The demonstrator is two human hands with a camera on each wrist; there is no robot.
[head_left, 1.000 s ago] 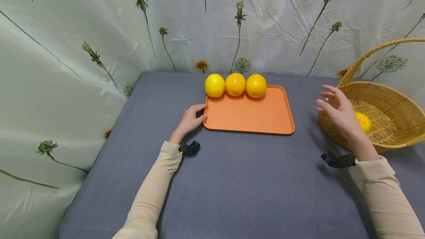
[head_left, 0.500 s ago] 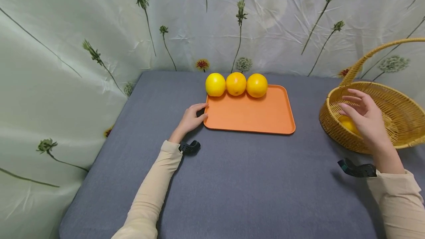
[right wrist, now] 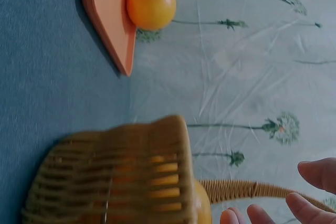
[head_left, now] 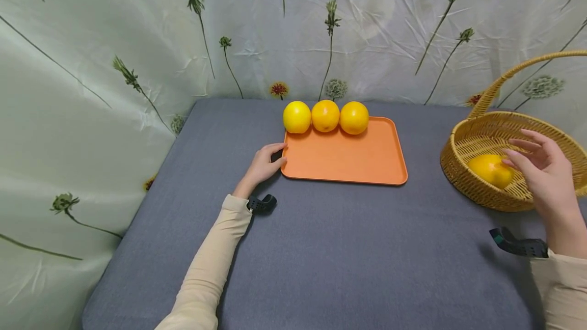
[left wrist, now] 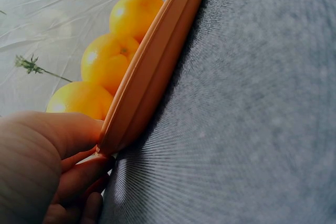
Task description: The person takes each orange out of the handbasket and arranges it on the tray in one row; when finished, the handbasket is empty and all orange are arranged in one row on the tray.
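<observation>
Orange (head_left: 490, 169) lengthwise across basket (head_left: 463, 139), right hand (head_left: 548, 180) fingers spread, empty

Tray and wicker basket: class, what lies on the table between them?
Nothing: in the head view, only bare grey tabletop separates the tray from the basket.

No legible text, label, brand, number or sign was found in any view. The tray (head_left: 348, 162), the basket (head_left: 463, 139), the fruit, the table cover and the flowered backdrop all bore no lettering.
</observation>
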